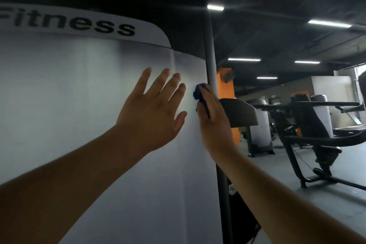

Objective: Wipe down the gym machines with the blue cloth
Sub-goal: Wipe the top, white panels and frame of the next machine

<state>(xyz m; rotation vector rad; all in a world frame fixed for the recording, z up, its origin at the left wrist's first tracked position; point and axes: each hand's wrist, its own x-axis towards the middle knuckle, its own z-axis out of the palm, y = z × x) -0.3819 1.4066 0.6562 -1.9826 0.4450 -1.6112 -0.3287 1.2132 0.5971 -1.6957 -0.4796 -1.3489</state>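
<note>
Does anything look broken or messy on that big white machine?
Nothing stands out. The white panel looks smooth and unmarked. The right hand presses the blue cloth near its edge, and the left hand is spread open beside it.

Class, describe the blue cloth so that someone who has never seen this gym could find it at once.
Start at the big white machine panel printed with "Fitness". Follow it to its right edge, where a grey upright pole runs. There the right hand presses the blue cloth flat against the panel. It is the only dark blue thing there; the left hand beside it is spread open and empty.
</note>
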